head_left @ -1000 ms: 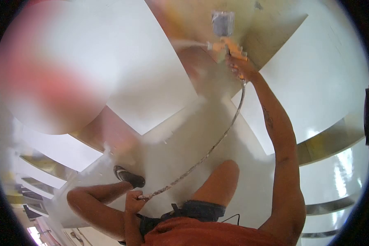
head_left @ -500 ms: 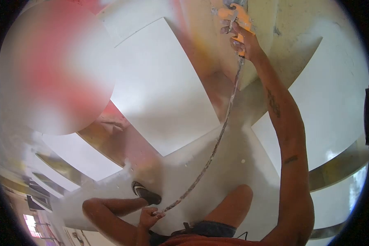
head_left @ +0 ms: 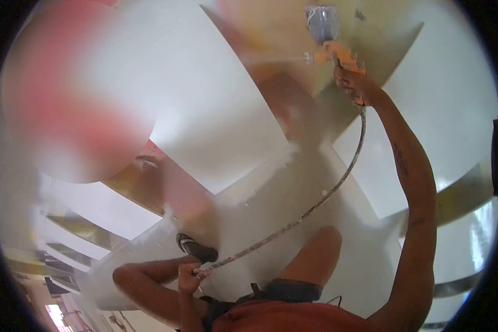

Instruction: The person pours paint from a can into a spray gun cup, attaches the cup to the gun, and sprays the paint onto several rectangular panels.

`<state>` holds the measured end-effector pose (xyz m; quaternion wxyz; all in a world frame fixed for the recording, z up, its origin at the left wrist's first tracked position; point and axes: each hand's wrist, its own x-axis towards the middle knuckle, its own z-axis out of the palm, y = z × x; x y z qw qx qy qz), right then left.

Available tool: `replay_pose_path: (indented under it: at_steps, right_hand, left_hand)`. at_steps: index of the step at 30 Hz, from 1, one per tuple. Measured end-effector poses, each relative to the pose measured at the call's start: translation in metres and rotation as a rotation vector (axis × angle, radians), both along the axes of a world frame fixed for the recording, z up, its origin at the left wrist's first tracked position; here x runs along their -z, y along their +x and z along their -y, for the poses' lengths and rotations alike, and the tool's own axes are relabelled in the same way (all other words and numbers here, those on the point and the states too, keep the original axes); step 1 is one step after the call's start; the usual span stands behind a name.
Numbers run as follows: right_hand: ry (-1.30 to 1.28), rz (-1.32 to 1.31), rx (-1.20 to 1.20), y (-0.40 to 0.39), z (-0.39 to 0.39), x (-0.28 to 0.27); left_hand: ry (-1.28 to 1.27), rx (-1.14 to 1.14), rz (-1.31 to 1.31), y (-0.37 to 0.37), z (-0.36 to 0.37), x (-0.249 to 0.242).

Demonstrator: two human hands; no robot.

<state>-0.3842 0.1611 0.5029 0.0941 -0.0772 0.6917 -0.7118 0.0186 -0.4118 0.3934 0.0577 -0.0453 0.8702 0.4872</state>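
Observation:
My right hand [head_left: 353,84] is closed around the grip of an orange spray gun [head_left: 343,54], with its fingers at the trigger. A grey cup [head_left: 322,25] sits on the gun, and the nozzle points left toward a white panel [head_left: 227,110]. A faint streak of mist shows in front of the nozzle. From the bottom of the grip a paint-spotted hose [head_left: 293,221] curves down to my left hand [head_left: 189,278]. That hand is wrapped round the hose beside my left knee. A round blurred patch hides the upper left.
Another white panel [head_left: 426,122] stands at the right, near my right arm. Several more white panels [head_left: 116,207] line the lower left. My shoe [head_left: 196,248] is on the pale, paint-dusted floor [head_left: 260,205]. Red and yellow overspray marks surfaces between the panels.
My right hand and the spray gun have moved right and down, away from the white panel, bringing the cup into view. The hose bends further right. My left hand has shifted slightly up and left.

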Motion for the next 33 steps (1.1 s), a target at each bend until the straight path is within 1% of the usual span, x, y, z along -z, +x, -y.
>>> replay_pose_path:
  at_steps: [1,2,3,4,5,6,7,9,11,12,13,14,16,17,19,20,21,22,23,24,25,26,27,28,29,31,32,33]
  right_hand:
    - [0.117,0.102,0.076,0.014,-0.008,0.016]
    - [0.126,0.126,0.086,0.027,-0.017,0.034]
    - [0.114,0.202,0.079,0.039,-0.023,0.057]
    - [0.099,0.273,0.071,0.052,-0.025,0.071]
    - [0.1,0.287,0.073,0.068,-0.02,0.078]
    - [0.169,0.346,0.097,0.084,-0.013,0.084]
    - [0.238,0.399,0.122,0.097,-0.009,0.089]
    - [0.305,0.419,0.059,0.113,-0.018,0.124]
    - [0.363,0.482,0.013,0.13,-0.016,0.132]
    - [0.33,0.458,0.002,0.141,-0.013,0.134]
    - [0.299,0.43,-0.008,0.153,-0.004,0.125]
    - [0.304,0.43,-0.006,0.161,-0.001,0.128]
    - [0.265,0.441,-0.015,0.162,0.002,0.131]
    - [0.271,0.437,-0.019,0.166,0.009,0.133]
    - [0.312,0.499,0.038,0.162,0.019,0.125]
    - [0.323,0.502,0.021,0.16,0.02,0.131]
    - [0.332,0.491,0.017,0.158,0.017,0.13]
    - [0.355,0.443,0.046,0.159,0.026,0.119]
    - [0.379,0.399,0.076,0.16,0.033,0.108]
    - [0.364,0.323,0.114,0.15,0.039,0.103]
    - [0.369,0.315,0.108,0.138,0.052,0.093]
    - [0.294,0.24,0.144,0.126,0.066,0.076]
    - [0.218,0.161,0.178,0.11,0.073,0.062]
    - [-0.067,0.119,0.085,0.065,0.063,0.082]
    - [-0.352,0.076,-0.011,0.023,0.055,0.103]
    - [0.03,-0.08,0.211,0.038,0.113,-0.005]
    - [0.033,-0.086,0.208,0.028,0.124,-0.025]
    - [-0.018,-0.153,0.227,0.015,0.13,-0.044]
  left_hand:
    - [-0.015,0.018,-0.008,0.0,0.01,0.01]
    - [-0.008,0.084,-0.033,-0.005,0.014,0.014]
    - [-0.002,0.089,-0.013,-0.009,0.014,0.018]
    - [-0.096,0.14,-0.05,-0.013,0.014,0.018]
    - [-0.19,0.19,-0.089,-0.016,0.013,0.017]
    - [-0.146,0.149,-0.002,-0.016,0.012,0.016]
    - [-0.142,0.153,0.006,-0.019,0.012,0.015]
    - [-0.172,0.158,0.042,-0.022,0.011,0.011]
    - [-0.123,0.132,0.081,-0.019,0.007,0.008]
    - [-0.153,0.115,-0.042,-0.018,0.009,0.011]
    - [-0.183,0.095,-0.168,-0.018,0.012,0.014]
    - [-0.177,0.095,-0.168,-0.016,0.018,0.014]
    - [-0.084,0.058,0.052,-0.018,0.025,0.002]
    - [-0.079,0.052,0.048,-0.016,0.026,0.001]
    - [-0.058,-0.047,0.027,-0.014,0.022,-0.011]
    - [-0.05,-0.057,0.019,-0.009,0.021,-0.015]
    - [-0.064,-0.057,-0.048,-0.004,0.024,-0.02]
    - [-0.082,-0.057,-0.123,0.003,0.025,-0.019]
    - [-0.077,-0.063,-0.137,0.012,0.026,-0.017]
    - [-0.019,-0.107,-0.128,0.018,0.029,-0.015]
    - [0.039,-0.151,-0.115,0.02,0.034,-0.011]
    - [0.045,-0.159,-0.12,0.019,0.036,-0.012]
    - [-0.008,-0.154,-0.132,0.02,0.036,-0.015]
    - [-0.061,-0.147,-0.145,0.02,0.037,-0.015]
    - [-0.057,-0.153,-0.155,0.02,0.041,-0.006]
    - [0.068,-0.151,-0.138,0.025,0.051,0.015]
    - [0.072,-0.154,-0.143,0.022,0.047,0.01]
    - [0.016,-0.14,-0.092,0.019,0.037,-0.005]
